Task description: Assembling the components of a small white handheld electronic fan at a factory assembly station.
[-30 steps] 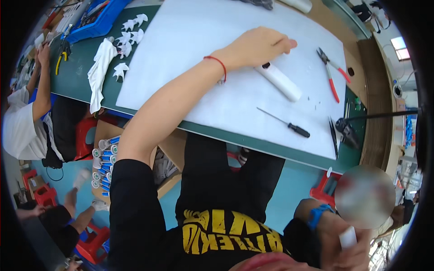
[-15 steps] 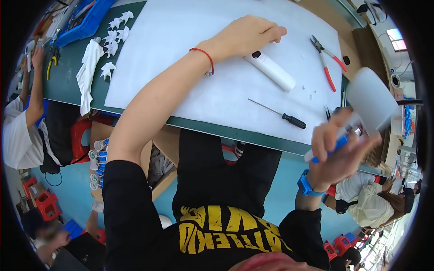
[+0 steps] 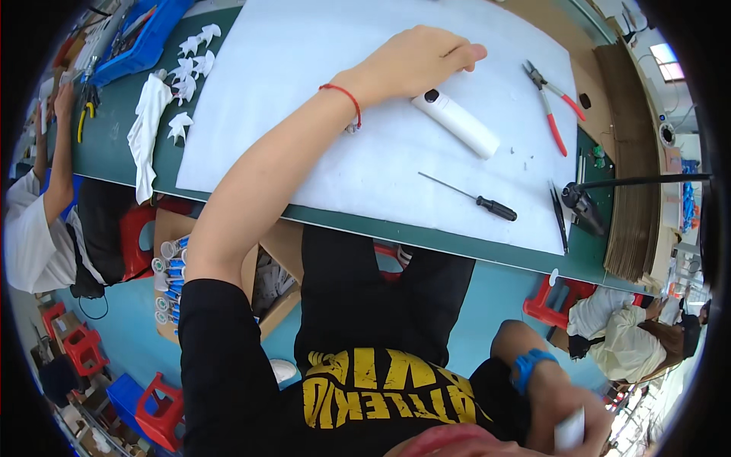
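Observation:
My left hand (image 3: 422, 62) lies palm down over the white sheet (image 3: 304, 164) on the bench, its fingers curled under and their tips mostly hidden. Right below it, a smooth white tube with a dark end (image 3: 461, 126) slants toward the right; whether the fingers touch it is unclear. My right hand (image 3: 567, 415) is low at the right, off the bench and close to my body. Its fingers are closed around a white piece (image 3: 569, 433), of which only one part shows. A black-handled screwdriver (image 3: 495, 207) and red-handled cutting pliers (image 3: 550, 110) lie on the sheet.
White star-shaped pieces (image 3: 183, 87) and a white glove (image 3: 148, 126) lie at the left by a blue bin (image 3: 141, 53). Tweezers (image 3: 560, 217) and a black tool (image 3: 585, 207) lie right. Below stands a carton with blue-and-white parts (image 3: 173, 278). Other people sit on both sides.
My right hand has swung down and back from the bench's right edge toward my body, carrying the white piece. My left hand has hardly moved.

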The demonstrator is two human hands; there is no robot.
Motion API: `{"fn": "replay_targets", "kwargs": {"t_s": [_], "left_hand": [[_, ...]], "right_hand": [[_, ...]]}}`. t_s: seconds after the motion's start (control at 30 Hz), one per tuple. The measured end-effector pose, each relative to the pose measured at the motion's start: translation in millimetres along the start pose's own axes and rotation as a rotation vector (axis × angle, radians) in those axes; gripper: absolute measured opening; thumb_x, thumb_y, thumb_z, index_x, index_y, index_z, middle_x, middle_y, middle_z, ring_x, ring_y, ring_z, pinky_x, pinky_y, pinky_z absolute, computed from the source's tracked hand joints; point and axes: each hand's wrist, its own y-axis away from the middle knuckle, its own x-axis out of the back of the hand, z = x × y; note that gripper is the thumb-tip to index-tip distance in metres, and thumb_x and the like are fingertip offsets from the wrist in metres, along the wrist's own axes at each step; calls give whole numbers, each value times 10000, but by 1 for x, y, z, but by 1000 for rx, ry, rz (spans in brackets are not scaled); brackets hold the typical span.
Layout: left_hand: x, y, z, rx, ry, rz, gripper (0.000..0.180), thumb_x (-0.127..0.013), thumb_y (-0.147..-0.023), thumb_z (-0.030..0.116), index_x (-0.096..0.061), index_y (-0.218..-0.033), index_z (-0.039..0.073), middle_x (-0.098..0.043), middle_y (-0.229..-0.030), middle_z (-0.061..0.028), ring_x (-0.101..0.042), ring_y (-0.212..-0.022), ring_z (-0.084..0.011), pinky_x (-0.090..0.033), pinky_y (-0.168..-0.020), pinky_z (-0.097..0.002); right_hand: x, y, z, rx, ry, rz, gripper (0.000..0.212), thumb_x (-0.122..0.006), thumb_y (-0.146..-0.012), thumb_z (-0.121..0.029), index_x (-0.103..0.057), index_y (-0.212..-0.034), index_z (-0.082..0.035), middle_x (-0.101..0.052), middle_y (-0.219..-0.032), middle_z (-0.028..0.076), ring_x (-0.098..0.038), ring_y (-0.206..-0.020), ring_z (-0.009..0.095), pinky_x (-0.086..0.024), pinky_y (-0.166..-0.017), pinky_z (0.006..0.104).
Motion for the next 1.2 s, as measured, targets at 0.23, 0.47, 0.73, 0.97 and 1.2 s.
{"fn": "replay_targets", "kwargs": {"t_s": [0.23, 0.47, 0.73, 0.97, 1.2], "left_hand": [[5, 4, -13, -11, 57, 72, 435, -447, -984, 369, -665, -986, -7, -684, -958, -105, -618, -900, -215, -457, -851, -319], [3, -2, -14, -79, -13, 108, 408, -433, -993, 331, -665, -974, -5, -683, -960, -103, -631, -891, -206, -472, -840, -311], [28, 54, 64, -291, 730, -301, 690, -419, -894, 674, -602, -1253, 114, -626, -1208, -116, -603, -1104, -235, -481, -969, -361], [46, 128, 57, -282, 349, 22, 509, -797, -724, 357, -633, -1143, 120, -642, -1010, -71, -638, -909, -164, -508, -804, -286], [57, 183, -2, -76, 562, 388, 457, -776, -753, 301, -613, -1129, 98, -621, -1003, -61, -585, -960, -149, -456, -845, -262]], "right_hand": [[43, -50, 14, 580, -14, 46, 231, -645, -859, -280, -615, -923, -60, -618, -789, 48, -584, -654, 155, -477, -588, 266], [52, -105, 34, 836, 253, 857, 336, -465, -931, -349, -566, -972, -31, -543, -672, 38, -473, -510, 111, -391, -463, 236], [103, -148, 0, 20, 375, 1105, 660, -235, -994, -597, -511, -980, 3, -442, -526, 27, -341, -301, 88, -268, -286, 199], [98, -156, 18, -175, 438, 779, 978, -130, -903, -743, -386, -1350, 90, -668, -864, 178, -681, -637, 204, -572, -591, 279], [219, -67, 134, -775, 457, 750, 647, -359, -980, -580, -507, -1337, -61, -642, -1131, 95, -623, -980, 128, -509, -853, 264]]}}
